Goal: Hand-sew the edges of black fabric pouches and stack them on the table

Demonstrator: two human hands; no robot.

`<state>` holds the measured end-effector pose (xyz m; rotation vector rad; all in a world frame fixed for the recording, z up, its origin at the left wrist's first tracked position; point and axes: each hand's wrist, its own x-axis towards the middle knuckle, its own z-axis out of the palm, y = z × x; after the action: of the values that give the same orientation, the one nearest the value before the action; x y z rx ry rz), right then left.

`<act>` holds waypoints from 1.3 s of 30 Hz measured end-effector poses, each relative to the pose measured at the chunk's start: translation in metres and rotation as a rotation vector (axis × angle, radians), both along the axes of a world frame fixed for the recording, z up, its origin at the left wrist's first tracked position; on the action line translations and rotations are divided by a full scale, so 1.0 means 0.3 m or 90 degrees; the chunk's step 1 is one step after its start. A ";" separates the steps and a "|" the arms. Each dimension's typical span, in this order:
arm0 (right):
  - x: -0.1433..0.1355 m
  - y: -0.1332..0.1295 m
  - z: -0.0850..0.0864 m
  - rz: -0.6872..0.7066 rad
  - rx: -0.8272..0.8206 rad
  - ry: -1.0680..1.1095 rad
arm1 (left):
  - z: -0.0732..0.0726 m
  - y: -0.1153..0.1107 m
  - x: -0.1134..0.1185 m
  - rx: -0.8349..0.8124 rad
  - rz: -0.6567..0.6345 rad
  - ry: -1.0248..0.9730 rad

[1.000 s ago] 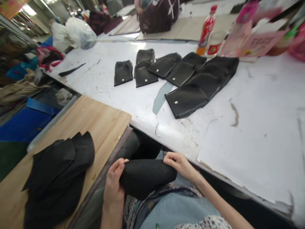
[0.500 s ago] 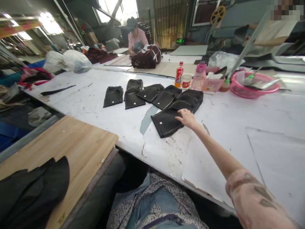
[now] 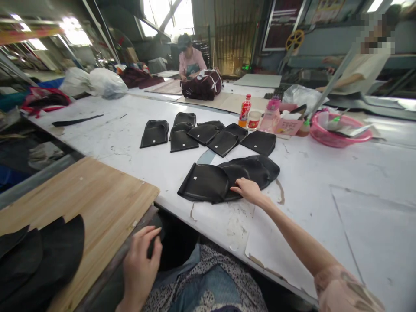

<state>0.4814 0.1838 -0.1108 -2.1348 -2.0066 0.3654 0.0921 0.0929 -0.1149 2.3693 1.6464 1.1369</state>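
Observation:
My right hand (image 3: pixel 247 190) is closed on the edge of a long black piece (image 3: pixel 253 169) lying on the white table. A black panel with a small white label (image 3: pixel 206 184) overlaps its left end. My left hand (image 3: pixel 143 255) is raised at the table's front edge, fingers curved and apart, holding nothing. Behind them lies a loose row of similar black panels (image 3: pixel 184 138), most with small white labels. One of them (image 3: pixel 260 142) rests just beyond the long piece.
A wooden board (image 3: pixel 110 186) with dark cut pieces (image 3: pixel 58 255) is at left. A red bottle (image 3: pixel 245 111), a cup (image 3: pixel 253 120) and a pink basket (image 3: pixel 341 138) stand at back right. Two people are beyond the table.
My right hand has drawn the long black piece and its labelled panel toward me and to the left, away from the row. My left hand has come into view.

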 end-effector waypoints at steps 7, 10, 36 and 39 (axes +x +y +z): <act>0.246 0.096 0.086 -0.119 0.069 -0.016 | -0.144 0.188 0.316 -0.060 -0.132 0.175; 0.395 0.206 0.060 -0.217 0.057 -0.069 | -0.196 0.219 0.360 -0.070 -0.129 0.181; 0.195 0.029 0.273 0.321 -0.113 0.106 | -0.159 0.232 0.380 -0.130 -0.131 0.140; 0.157 0.161 0.260 0.190 -0.041 0.163 | -0.136 0.298 0.364 -0.171 -0.161 0.088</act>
<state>0.5286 0.2321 -0.0327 -1.7150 -2.1810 0.7189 0.2014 0.1822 -0.1557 2.4337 1.3786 0.6769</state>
